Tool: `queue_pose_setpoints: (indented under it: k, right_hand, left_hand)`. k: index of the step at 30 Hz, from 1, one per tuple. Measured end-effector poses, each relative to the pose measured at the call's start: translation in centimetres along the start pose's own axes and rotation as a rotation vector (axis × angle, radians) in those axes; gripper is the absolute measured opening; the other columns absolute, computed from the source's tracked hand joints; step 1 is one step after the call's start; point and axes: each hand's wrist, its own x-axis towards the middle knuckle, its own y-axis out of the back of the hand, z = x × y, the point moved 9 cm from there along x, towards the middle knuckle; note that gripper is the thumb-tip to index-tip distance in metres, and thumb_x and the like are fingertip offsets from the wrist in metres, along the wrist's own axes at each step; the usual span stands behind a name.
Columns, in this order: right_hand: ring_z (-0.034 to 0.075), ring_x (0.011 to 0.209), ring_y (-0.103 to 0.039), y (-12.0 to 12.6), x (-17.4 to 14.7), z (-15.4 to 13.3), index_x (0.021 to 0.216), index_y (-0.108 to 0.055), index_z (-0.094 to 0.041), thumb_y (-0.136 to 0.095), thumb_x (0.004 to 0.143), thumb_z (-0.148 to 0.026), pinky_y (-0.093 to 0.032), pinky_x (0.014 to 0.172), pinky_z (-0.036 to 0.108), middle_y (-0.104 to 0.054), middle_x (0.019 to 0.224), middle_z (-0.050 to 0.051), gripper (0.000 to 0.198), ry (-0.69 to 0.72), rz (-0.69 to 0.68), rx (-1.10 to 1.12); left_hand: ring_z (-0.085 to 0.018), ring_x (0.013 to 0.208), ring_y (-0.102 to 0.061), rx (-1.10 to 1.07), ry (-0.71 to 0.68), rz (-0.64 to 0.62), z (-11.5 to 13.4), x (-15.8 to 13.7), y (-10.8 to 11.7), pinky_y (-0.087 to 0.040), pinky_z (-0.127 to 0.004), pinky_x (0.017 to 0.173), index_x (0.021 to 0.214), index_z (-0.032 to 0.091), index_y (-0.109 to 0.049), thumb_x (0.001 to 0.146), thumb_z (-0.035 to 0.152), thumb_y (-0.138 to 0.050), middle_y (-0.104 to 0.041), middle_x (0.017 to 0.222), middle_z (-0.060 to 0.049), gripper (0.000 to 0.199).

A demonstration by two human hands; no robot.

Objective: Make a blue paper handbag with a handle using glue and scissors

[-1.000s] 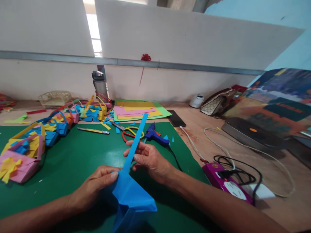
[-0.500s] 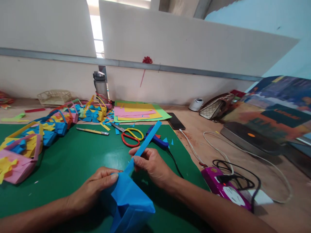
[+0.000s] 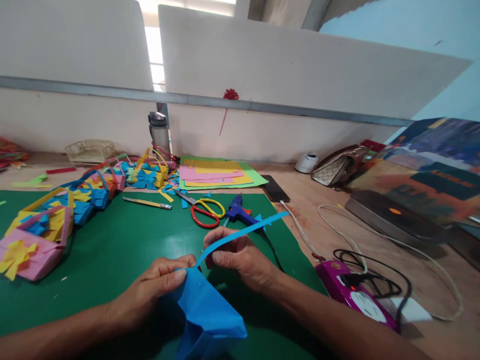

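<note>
A folded blue paper basket (image 3: 210, 310) hangs tilted at the lower middle, its corner pinched between the thumb and fingers of my left hand (image 3: 159, 282). From that corner rises a narrow blue paper strip (image 3: 247, 230), arching right with its far end free. My right hand (image 3: 240, 257) curls loosely round the strip near its base; the contact under it is partly hidden. Behind this hand lie a blue hot glue gun (image 3: 240, 212) and scissors (image 3: 204, 212) with red and yellow handles.
Several small paper baskets (image 3: 41, 245) with bows line the left of the green mat (image 3: 120, 250). A craft knife (image 3: 148, 203) lies before coloured paper sheets (image 3: 213, 175). At the right are a phone (image 3: 274, 189), a purple power strip (image 3: 356, 295) and loose cables. A bottle (image 3: 159, 132) stands behind.
The blue strip was straight and pinched under my right thumb; now it bends over to the right, its free end lower. My right thumb has come off its face. The view has shifted slightly.
</note>
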Motion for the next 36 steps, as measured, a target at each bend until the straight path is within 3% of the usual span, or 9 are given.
queue_pose_setpoints:
  k: [8, 15, 22, 30, 36]
  right_hand:
    - [0.01, 0.06, -0.057, 0.4, -0.1, 0.0, 0.081, -0.065, -0.018, -0.074, 0.057, -0.016, -0.042, 0.063, 0.025, -0.06, 0.063, -0.004, 0.025, 0.013, 0.008, 0.009]
    - [0.008, 0.059, -0.052, 0.5, -0.1, 0.5, 0.086, -0.065, -0.019, -0.076, 0.053, -0.015, -0.039, 0.057, 0.022, -0.062, 0.067, -0.004, 0.035, -0.026, 0.007, -0.01]
    - [0.012, 0.06, -0.057, 0.9, -0.1, 0.1, 0.087, -0.065, -0.018, -0.075, 0.06, -0.028, -0.044, 0.063, 0.028, -0.06, 0.063, -0.003, 0.03, 0.024, 0.038, -0.038]
    - [0.01, 0.059, -0.055, 0.2, 0.0, 0.4, 0.07, -0.067, -0.019, -0.08, 0.052, -0.019, -0.042, 0.058, 0.023, -0.062, 0.063, -0.004, 0.022, -0.011, 0.051, -0.119]
    - [0.014, 0.063, -0.056, -1.3, -0.1, -1.0, 0.07, -0.072, -0.02, -0.075, 0.062, -0.037, -0.042, 0.06, 0.026, -0.065, 0.067, 0.001, 0.019, 0.092, -0.027, -0.344]
  left_hand:
    - [-0.015, 0.072, -0.039, 0.397, -0.179, -0.076, 2.9, -0.4, -1.5, -0.034, -0.023, 0.069, 0.061, 0.016, -0.044, 0.088, 0.045, -0.04, -0.04, 0.072, -0.001, 0.04]
    - [-0.017, 0.079, -0.043, 0.549, -0.213, 0.039, 2.9, -0.7, -0.5, -0.036, -0.025, 0.071, 0.064, 0.017, -0.05, 0.089, 0.043, -0.038, -0.046, 0.077, -0.003, 0.038]
    - [-0.018, 0.081, -0.043, 0.623, -0.246, 0.072, 2.8, -1.0, -0.2, -0.036, -0.025, 0.074, 0.065, 0.017, -0.05, 0.09, 0.04, -0.037, -0.048, 0.079, -0.003, 0.036]
    - [-0.015, 0.076, -0.042, 0.527, -0.231, -0.082, 3.5, -0.7, -2.2, -0.035, -0.024, 0.072, 0.066, 0.017, -0.045, 0.091, 0.04, -0.032, -0.044, 0.079, -0.002, 0.037]
    - [-0.017, 0.079, -0.043, 0.505, -0.214, -0.067, 3.3, -0.6, -1.9, -0.036, -0.026, 0.077, 0.062, 0.017, -0.046, 0.089, 0.04, -0.036, -0.045, 0.075, -0.002, 0.037]
